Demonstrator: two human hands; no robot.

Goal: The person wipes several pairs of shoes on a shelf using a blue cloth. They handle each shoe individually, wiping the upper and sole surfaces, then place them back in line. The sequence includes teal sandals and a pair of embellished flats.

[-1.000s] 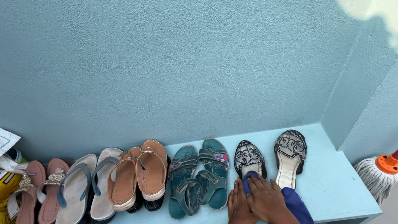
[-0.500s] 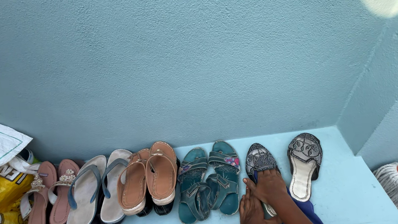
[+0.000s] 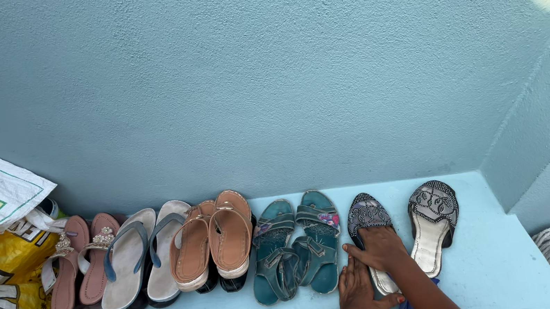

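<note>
Both forearms enter from the bottom edge, right of centre, close together. Right hand [image 3: 379, 248]: palm down, fingers extended and slightly spread, pointing up and left, thumb out to the left. Left hand [image 3: 358, 291]: lower and to the left, palm down, fingers extended forward, touching the right wrist. Neither hand is closed in a grasp.

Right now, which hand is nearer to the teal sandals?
Left. The left hand lies on the bench just right of the teal sandals. The right hand rests farther right, on the black beaded slipper.
</note>
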